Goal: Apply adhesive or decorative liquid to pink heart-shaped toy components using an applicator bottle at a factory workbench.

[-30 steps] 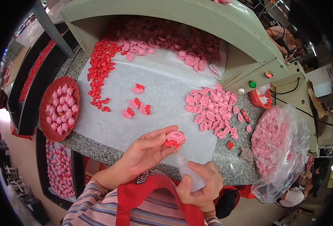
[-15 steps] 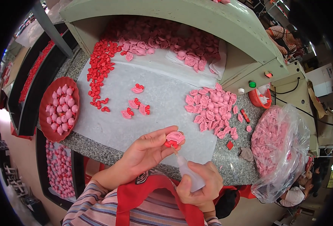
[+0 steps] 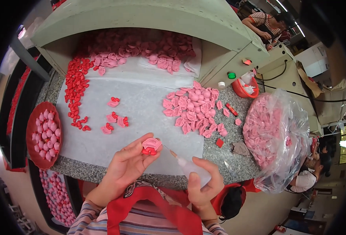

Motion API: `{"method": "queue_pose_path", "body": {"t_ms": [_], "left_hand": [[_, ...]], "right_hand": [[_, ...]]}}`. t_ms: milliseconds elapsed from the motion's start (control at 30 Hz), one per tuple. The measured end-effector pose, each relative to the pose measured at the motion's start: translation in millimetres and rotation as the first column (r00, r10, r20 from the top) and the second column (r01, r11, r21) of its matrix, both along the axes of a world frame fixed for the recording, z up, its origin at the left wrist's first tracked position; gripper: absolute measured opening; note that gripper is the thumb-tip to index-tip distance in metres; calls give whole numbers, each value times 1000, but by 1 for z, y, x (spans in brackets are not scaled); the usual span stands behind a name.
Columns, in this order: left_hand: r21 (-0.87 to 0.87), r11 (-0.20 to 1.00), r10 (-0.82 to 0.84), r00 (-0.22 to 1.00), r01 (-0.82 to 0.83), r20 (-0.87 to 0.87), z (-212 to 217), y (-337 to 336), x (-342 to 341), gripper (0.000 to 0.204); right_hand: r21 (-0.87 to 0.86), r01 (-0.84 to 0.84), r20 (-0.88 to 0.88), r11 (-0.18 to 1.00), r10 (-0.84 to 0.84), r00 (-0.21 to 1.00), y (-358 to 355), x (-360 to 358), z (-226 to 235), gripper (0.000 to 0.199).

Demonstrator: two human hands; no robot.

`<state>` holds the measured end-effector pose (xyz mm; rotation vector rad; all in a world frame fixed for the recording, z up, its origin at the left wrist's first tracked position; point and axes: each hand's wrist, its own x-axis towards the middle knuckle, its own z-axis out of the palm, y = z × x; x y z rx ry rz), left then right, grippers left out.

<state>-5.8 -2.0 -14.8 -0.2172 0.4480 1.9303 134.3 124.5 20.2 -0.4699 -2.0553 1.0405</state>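
Left hand [image 3: 128, 166] pinches a small pink-and-red piece [image 3: 151, 145] between thumb and fingertips, held just above the near edge of the white sheet [image 3: 141, 105]; right hand [image 3: 204, 186] wraps closed around a clear squeeze bottle [image 3: 190, 168], nozzle tip just beside the piece; loose pink pieces [image 3: 192, 107] piled to the right on the sheet; red shapes [image 3: 77, 86] strewn along its left; red tray [image 3: 34, 135] of pink pieces at the counter's left; clear bag [image 3: 277, 137] of pink pieces on the right.
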Motion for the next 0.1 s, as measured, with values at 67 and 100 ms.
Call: {"method": "queue_pose_path", "body": {"t_ms": [67, 100], "left_hand": [[17, 999, -44, 999, 44, 25, 3, 1, 2, 48], [42, 996, -81, 997, 81, 0, 3, 5, 3, 50]], "right_hand": [[141, -40, -67, 989, 50, 997, -2, 3, 3, 30], [197, -58, -53, 979, 70, 996, -5, 3, 8, 30]]}}
